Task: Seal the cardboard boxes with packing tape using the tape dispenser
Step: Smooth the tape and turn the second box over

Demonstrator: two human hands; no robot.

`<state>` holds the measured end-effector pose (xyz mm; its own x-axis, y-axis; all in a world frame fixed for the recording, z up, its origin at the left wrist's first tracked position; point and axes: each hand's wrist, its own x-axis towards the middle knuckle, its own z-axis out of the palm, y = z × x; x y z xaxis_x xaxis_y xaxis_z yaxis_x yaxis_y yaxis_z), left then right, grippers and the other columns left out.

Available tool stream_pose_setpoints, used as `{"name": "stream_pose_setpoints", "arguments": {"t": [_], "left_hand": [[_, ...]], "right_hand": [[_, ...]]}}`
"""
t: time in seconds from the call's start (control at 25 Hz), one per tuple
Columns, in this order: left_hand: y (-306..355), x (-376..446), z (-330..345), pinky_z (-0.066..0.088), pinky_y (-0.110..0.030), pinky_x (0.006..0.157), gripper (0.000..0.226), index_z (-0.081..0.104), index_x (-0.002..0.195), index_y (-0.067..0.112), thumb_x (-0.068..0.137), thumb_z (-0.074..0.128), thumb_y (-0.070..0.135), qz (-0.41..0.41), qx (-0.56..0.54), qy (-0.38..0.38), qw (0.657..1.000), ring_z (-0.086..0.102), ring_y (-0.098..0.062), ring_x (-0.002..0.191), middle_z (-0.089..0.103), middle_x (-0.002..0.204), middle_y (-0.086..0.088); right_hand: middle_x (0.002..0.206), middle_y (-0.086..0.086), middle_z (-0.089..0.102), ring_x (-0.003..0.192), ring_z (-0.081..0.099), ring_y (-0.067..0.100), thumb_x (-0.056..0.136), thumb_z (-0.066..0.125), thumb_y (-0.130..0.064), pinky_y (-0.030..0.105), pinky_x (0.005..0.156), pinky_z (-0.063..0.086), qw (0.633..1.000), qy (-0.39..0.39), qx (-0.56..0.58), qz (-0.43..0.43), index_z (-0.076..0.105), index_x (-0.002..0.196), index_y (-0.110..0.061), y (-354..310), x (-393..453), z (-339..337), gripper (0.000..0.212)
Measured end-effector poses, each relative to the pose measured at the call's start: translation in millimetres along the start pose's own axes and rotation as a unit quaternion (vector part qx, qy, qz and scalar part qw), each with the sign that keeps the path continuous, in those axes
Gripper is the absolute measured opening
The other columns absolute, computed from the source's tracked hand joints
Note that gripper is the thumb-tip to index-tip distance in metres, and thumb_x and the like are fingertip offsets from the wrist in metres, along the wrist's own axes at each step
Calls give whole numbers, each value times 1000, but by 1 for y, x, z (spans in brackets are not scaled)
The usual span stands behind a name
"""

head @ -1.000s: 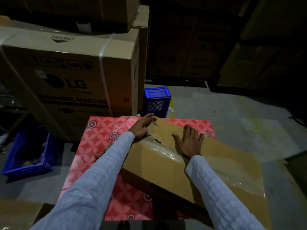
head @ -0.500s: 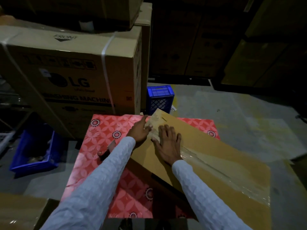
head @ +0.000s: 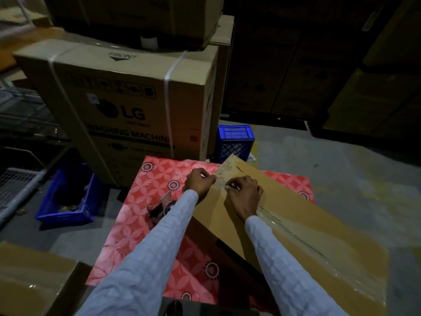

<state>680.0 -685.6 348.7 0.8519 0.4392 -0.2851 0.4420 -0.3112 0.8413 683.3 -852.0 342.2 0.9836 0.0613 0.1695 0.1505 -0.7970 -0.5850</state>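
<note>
- Where the cardboard box (head: 307, 224) lies across the right half of the red patterned cloth (head: 145, 224), we find both hands working at its far corner.
- Our left hand (head: 198, 182) sits at the box's far-left edge, fingers curled and pinching the tape end there.
- Our right hand (head: 245, 192) rests on the box top just beside the left hand, fingers curled down onto the clear tape strip (head: 293, 231); we read it as pinching the tape.
- That strip runs along the top face from the hands toward the near-right corner, with wrinkles visible along it.
- The box's near-right part overhangs the cloth's right edge.
- The tape dispenser (head: 163, 207) lies on the cloth near the left sleeve, apart from the box and untouched.
- Free cloth surface shows to the left of the dispenser and along the near-left edge.
- A large LG carton (head: 136, 106) stands just beyond the cloth's far edge, with a blue crate (head: 234, 142) beside it.
- A second blue crate (head: 66, 201) sits on the floor off the cloth's left edge.
- Another cardboard box (head: 34, 279) occupies the near-left corner of the view.
- Open grey floor (head: 353, 174) extends to the right.
</note>
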Motion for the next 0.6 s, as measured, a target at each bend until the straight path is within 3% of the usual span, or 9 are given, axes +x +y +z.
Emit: {"name": "stream_pose_setpoints", "arguments": {"t": [0.12, 0.28, 0.44, 0.6], "left_hand": [[0, 1, 8, 58, -48, 80, 28, 62, 78, 27, 72, 64, 55, -10, 12, 19, 1000, 67, -29, 78, 71, 81, 1], [5, 2, 12, 57, -44, 79, 29, 62, 76, 28, 68, 67, 55, -19, 5, 30, 999, 68, -28, 77, 72, 79, 1], [7, -11, 13, 42, -37, 75, 27, 58, 82, 27, 78, 63, 53, 9, 72, 42, 996, 62, -30, 81, 69, 85, 0], [4, -12, 5, 54, -41, 76, 27, 60, 84, 27, 75, 62, 52, 10, 36, -4, 999, 66, -27, 79, 72, 84, 1]], "right_hand": [[101, -12, 60, 107, 44, 17, 86, 75, -37, 32, 86, 19, 999, -6, 33, 20, 77, 95, -30, 0, 5, -3, 11], [107, -8, 66, 110, 48, 19, 79, 80, -29, 35, 87, 25, 998, 3, 53, 39, 74, 108, -29, 7, 8, -3, 30], [102, -10, 67, 106, 50, 17, 72, 83, -29, 35, 86, 26, 996, 9, 62, 57, 75, 103, -29, 3, 9, -2, 31], [99, -8, 68, 104, 52, 19, 68, 83, -27, 34, 83, 25, 994, 18, 63, 86, 77, 98, -30, -4, 16, -4, 30]]}}
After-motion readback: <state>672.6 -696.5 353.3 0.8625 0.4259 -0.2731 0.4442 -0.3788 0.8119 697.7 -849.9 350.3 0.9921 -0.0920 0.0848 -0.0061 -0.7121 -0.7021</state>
